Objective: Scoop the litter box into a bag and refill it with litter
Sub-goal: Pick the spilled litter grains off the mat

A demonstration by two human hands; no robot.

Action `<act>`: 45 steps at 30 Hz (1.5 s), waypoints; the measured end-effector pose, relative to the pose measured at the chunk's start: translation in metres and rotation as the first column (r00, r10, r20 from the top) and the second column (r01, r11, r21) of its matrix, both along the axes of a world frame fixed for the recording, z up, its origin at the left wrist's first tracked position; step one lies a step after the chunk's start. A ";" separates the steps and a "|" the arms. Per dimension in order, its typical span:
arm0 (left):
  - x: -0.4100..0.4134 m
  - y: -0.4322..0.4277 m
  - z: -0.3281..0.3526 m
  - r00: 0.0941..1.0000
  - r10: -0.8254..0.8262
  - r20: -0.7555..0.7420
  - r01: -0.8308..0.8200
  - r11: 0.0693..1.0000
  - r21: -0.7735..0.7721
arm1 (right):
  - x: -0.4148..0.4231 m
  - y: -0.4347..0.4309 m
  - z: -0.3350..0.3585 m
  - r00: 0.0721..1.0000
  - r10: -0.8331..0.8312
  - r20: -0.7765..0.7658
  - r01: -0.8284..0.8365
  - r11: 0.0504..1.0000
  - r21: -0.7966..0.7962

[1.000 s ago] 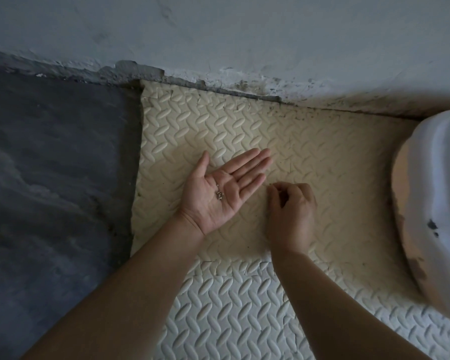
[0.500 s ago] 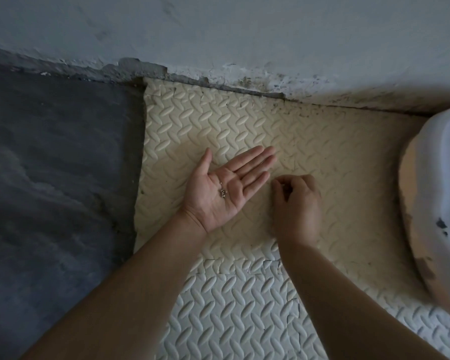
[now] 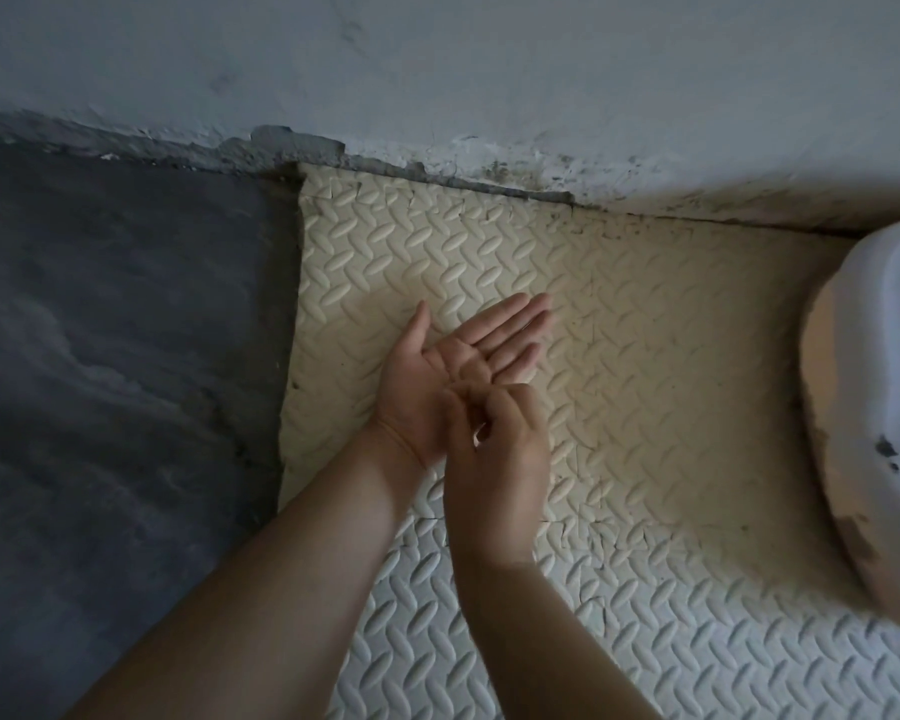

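The litter box (image 3: 879, 356) sits at the right edge of the foam mat (image 3: 671, 366), well apart from both hands, so the right grip (image 3: 499, 449) is the nearer one. It is narrow, fingertips bunched over the heel of the left grip (image 3: 453, 371), which lies wide, palm up, near the mat's left edge. Whether the bunched fingers hold a grain I cannot tell. No bag or scoop is in view.

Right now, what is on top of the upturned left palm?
The fingers of the right hand rest curled on the lower palm of the left hand, which is held open above the foam mat. The upper palm shows bare. Anything under or between those fingers is covered.
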State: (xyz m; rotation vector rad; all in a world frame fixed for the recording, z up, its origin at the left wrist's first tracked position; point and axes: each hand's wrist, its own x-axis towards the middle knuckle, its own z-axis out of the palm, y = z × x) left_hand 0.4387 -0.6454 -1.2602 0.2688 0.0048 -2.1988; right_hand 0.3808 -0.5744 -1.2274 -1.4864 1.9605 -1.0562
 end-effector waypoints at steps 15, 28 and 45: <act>-0.002 0.000 0.001 1.000 0.003 -0.007 -0.003 0.999 0.035 | -0.017 0.006 0.007 0.998 -0.042 0.036 0.042 0.999 -0.019; 0.001 -0.001 -0.002 0.999 -0.034 -0.013 0.035 0.996 0.077 | -0.087 0.073 -0.022 0.863 0.163 -0.479 -0.019 0.956 0.293; 0.003 0.003 0.001 1.000 -0.030 -0.003 0.030 0.996 0.078 | -0.100 0.076 -0.024 0.923 0.076 -0.376 -0.051 0.996 0.076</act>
